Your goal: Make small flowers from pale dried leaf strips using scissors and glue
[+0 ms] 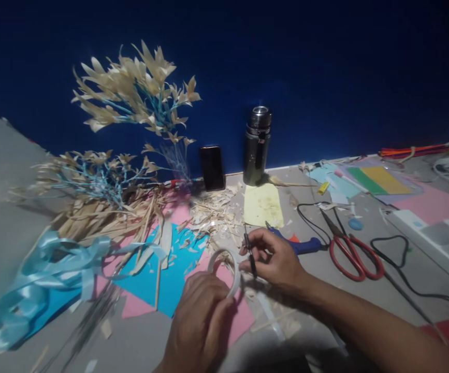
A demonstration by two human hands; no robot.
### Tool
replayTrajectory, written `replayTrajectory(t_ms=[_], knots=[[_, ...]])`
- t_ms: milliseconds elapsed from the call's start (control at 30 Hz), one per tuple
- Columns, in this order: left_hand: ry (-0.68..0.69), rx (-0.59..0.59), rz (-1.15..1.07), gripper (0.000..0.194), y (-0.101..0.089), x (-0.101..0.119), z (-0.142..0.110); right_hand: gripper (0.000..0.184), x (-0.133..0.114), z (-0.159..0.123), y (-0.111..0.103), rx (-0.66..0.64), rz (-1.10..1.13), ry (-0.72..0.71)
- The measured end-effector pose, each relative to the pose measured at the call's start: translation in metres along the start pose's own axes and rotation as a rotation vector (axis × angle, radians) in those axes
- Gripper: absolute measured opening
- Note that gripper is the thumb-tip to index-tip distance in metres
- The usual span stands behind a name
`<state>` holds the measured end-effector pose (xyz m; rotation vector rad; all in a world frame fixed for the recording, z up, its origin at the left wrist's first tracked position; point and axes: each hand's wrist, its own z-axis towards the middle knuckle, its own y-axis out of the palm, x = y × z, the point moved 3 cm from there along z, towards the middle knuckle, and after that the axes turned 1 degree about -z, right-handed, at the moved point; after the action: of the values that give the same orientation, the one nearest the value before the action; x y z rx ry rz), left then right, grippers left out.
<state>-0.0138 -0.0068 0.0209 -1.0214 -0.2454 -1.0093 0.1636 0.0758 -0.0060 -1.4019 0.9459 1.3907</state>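
My left hand [203, 316] is closed round the lower edge of a roll of white tape [235, 272], which stands on edge with its hole facing me. Close beside the roll, my right hand [276, 259] pinches a slim black tool [250, 254] with a thin pointed end upward; its exact kind is unclear. The right fingertips are by the roll's right side, and I cannot tell whether they touch the tape. Behind that hand lies a blue tool with an orange part [305, 246], partly hidden. Red-handled scissors [354, 259] rest further right.
Pale flowers on blue stems [131, 98] stand at back left, near a phone [212, 168] and a flask [257, 147]. Light blue ribbon [41, 295], dry husks [103, 212] and blue paper [170, 290] cover the left. A power strip [422, 241] and black cable [406, 290] lie right.
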Motion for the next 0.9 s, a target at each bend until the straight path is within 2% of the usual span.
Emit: replayTrajectory(t_ms=[167, 267, 400, 567, 767, 833, 900], knots=[[0.002, -0.033, -0.008, 0.019, 0.002, 0.0, -0.002, 0.023, -0.002, -0.002, -0.001, 0.02, -0.168, -0.083], [0.014, -0.061, -0.031, 0.02, 0.002, -0.001, -0.005, 0.018, -0.005, -0.001, -0.004, 0.071, -0.171, -0.077], [0.003, -0.085, -0.06, 0.02, -0.007, -0.002, -0.012, 0.03, -0.007, 0.006, -0.01, 0.097, 0.071, 0.081], [-0.176, -0.095, -0.067, 0.011, -0.018, -0.005, -0.015, 0.043, -0.002, 0.011, -0.008, 0.016, 0.348, 0.233], [-0.139, -0.155, -0.136, 0.019, -0.019, -0.001, -0.013, 0.041, 0.011, 0.012, 0.0, -0.025, 0.45, 0.297], [-0.235, -0.167, -0.174, 0.015, -0.021, -0.004, -0.017, 0.039, 0.014, 0.012, 0.0, -0.027, 0.466, 0.305], [-0.387, -0.152, -0.232, 0.009, -0.021, -0.01, -0.022, 0.04, 0.014, 0.01, 0.002, -0.047, 0.465, 0.314]])
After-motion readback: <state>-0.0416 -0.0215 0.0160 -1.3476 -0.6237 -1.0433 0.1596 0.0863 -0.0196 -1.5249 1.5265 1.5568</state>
